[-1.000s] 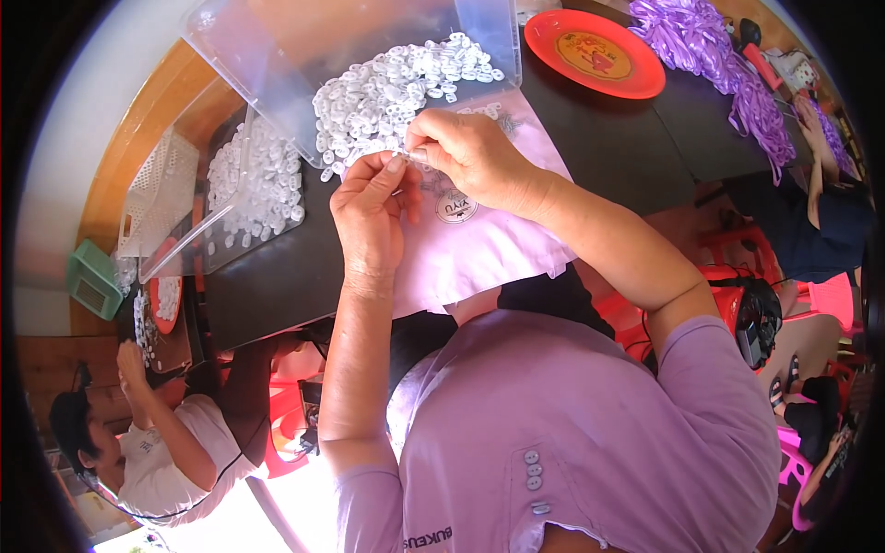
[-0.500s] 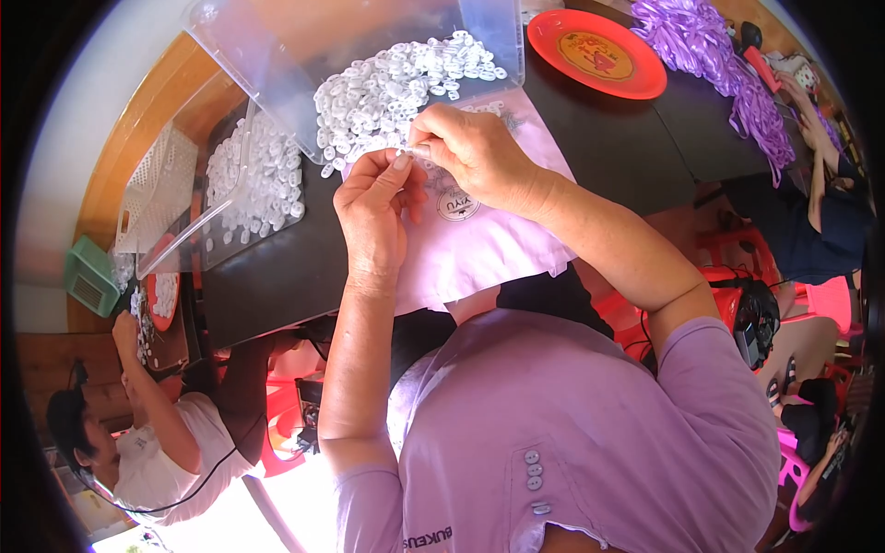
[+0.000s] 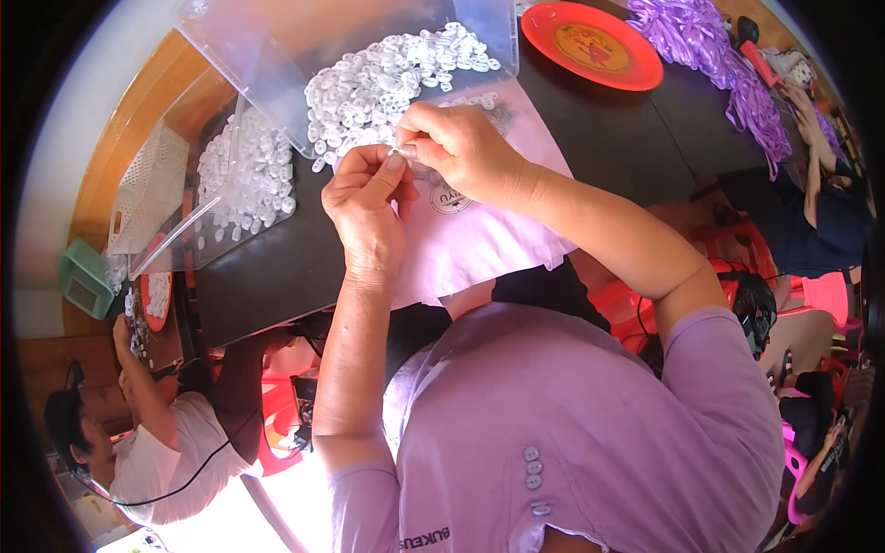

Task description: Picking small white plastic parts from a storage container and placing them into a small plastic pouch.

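Over a pink cloth [image 3: 489, 235], my two hands meet fingertip to fingertip. A small white piece [image 3: 394, 150] shows between them, too small to make out fully. My left hand [image 3: 367, 207] pinches it between thumb and index finger, its other fingers curled. From the right, my right hand [image 3: 475, 157] pinches at the same spot, thumb against bent index finger. Just beyond the hands lies a heap of small white oval pieces [image 3: 387, 78] in a clear plastic bin [image 3: 249, 74], some of them spilling toward the cloth.
Left of it, another clear bin [image 3: 180, 240] holds more white pieces. A red plate [image 3: 636, 69] and a purple ribbon bundle [image 3: 682, 37] lie on the dark table [image 3: 267, 290]. A green basket [image 3: 86, 276] stands far left. Other people sit at left and right.
The view has shifted slightly, so the hands and table sit a little farther left. Both hands keep their pinch, with the fingertips slightly moved.
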Demonstrator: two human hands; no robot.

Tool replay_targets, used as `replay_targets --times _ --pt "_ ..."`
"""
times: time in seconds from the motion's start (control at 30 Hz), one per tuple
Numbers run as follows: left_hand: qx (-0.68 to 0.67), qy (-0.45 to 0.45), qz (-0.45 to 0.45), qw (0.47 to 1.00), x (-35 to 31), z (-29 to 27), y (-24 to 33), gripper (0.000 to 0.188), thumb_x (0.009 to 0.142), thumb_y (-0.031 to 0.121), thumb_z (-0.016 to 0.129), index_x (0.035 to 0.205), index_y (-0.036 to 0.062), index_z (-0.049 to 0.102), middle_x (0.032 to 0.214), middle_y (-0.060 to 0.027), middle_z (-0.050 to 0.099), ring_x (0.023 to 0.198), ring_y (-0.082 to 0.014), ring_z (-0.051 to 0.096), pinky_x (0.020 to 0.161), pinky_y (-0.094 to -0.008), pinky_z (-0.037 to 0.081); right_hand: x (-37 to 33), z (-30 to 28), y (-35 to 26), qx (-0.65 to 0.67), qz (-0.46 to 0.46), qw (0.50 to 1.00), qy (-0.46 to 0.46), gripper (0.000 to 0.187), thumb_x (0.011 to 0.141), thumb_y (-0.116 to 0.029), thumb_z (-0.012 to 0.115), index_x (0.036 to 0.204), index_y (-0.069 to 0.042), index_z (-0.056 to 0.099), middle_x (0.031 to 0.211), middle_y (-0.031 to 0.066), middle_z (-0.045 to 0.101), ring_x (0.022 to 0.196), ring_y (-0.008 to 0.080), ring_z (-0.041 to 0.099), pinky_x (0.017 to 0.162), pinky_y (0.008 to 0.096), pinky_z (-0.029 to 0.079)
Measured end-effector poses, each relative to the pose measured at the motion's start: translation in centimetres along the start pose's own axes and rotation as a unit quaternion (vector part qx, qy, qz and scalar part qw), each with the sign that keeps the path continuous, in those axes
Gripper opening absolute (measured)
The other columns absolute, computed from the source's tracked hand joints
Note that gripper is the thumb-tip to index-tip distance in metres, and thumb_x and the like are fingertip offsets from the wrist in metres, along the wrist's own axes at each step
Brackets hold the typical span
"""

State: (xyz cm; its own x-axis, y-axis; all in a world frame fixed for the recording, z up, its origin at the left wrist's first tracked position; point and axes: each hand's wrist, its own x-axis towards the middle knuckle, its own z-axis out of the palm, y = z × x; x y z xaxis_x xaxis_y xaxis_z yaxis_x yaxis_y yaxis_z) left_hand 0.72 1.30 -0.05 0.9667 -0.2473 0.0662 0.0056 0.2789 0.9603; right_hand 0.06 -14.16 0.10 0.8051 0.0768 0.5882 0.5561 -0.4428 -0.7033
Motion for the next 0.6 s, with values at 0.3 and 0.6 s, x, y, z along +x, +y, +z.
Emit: replay_targets --times 0.3,0.6 --pt "-0.011 0.011 0.036 0.999 0.0 0.7 0.1 0.012 0.091 0.009 0.063 0.091 -0.0028 0.064 0.074 -0.0084 0.065 0.056 -0.0113 0.056 0.047 -0.0229 0.040 -0.2 -1.2 0.9 -0.056 -0.055 0.997 0.027 0.006 0.087 -0.002 0.063 0.090 -0.002 0.057 0.077 0.0080 0.064 0.069 0.0205 0.063 0.062 0.0302 0.048" --pt "0.043 0.001 0.033 0.999 0.2 0.3 -0.1 0.011 0.091 0.009 0.063 0.094 -0.0024 0.065 0.076 -0.0078 0.066 0.056 -0.0097 0.055 0.048 -0.0215 0.040 -0.2 -1.5 0.7 -0.071 -0.052 0.996 -0.002 0.009 0.086 -0.001 0.063 0.091 -0.003 0.056 0.077 0.0088 0.064 0.068 0.0218 0.063 0.060 0.0317 0.048"
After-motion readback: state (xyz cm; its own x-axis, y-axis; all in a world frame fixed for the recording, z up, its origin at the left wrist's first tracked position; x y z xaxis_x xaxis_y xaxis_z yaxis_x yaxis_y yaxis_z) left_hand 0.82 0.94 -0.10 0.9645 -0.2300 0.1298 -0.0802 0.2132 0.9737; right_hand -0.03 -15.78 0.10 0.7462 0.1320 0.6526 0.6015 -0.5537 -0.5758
